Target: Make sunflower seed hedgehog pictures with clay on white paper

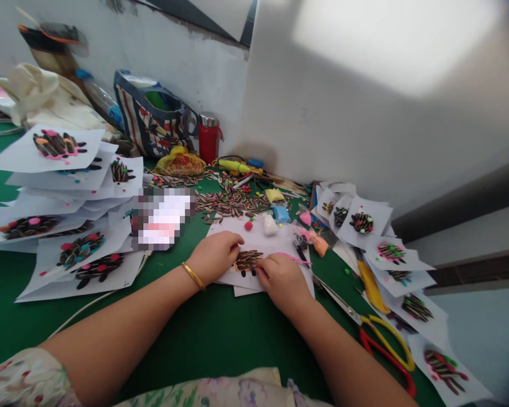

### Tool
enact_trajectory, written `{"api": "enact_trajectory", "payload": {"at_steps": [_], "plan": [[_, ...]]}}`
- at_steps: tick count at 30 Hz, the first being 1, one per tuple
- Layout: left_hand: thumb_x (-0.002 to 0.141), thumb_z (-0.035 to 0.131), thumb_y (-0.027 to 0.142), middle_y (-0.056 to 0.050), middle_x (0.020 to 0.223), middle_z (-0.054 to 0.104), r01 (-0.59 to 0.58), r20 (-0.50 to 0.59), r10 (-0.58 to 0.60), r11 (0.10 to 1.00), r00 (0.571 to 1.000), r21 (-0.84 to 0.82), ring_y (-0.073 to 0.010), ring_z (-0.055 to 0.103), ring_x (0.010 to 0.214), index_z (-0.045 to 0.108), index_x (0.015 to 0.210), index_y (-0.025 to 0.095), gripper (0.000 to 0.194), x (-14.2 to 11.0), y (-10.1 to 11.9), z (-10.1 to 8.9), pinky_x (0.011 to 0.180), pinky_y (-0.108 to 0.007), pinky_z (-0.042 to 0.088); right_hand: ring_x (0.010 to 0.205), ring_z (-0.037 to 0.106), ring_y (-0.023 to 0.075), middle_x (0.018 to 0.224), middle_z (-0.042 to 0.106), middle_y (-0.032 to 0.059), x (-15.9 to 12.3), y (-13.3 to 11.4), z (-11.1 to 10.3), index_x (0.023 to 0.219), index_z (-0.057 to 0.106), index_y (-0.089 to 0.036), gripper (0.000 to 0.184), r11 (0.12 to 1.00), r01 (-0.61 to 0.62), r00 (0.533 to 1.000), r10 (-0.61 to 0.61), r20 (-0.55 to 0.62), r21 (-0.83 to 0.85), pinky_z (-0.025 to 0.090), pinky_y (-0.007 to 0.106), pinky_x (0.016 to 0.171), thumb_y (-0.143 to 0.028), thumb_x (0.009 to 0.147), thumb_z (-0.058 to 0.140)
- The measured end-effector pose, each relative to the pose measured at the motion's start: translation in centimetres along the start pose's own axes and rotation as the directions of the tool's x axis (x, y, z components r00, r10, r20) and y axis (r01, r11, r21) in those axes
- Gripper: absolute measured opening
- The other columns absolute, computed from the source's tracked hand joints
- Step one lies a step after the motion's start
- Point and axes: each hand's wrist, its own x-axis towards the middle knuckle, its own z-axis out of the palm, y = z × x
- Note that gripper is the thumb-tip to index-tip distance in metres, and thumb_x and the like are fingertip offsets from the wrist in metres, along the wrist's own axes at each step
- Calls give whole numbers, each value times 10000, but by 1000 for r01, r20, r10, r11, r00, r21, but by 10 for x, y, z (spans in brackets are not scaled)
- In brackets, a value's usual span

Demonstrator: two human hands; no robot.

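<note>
A small figure of striped sunflower seeds [248, 260] set in orange clay, with black bits below it, lies on white paper [254, 287] in front of me. My left hand [219, 252] rests at the figure's upper left, its fingers bent together. From the other side my right hand [283, 278] pinches at the figure's right edge; its fingertips hide whatever is between them. Above the figure, a red clay ball [248, 225] and a white clay lump [270, 224] sit on the paper. A thin pink strip [294, 258] lies behind my right hand.
Stacked seed pictures stand left [68, 195] and right [401, 277]. Loose seeds [233, 198] spread behind the paper, near blue clay [280, 213] and orange clay [320, 245]. Scissors [367, 322] lie beside my right forearm. A phone [163, 219], red flask [208, 138] and bag [150, 118] stand leftward.
</note>
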Motion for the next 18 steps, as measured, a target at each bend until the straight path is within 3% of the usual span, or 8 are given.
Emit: {"api": "enact_trajectory", "payload": {"at_steps": [18], "plan": [[879,475,237,-59,1040,715,-12,-4,12,1000,1000,5,-225,646,952,694,1037,201,272,-2,1,-1,836,-338,490,777,613,207,800,687,49,0,2,8,847,705,-185,56,999,-32,999,34,-32,44,418,302,700,-174,845,650]]}}
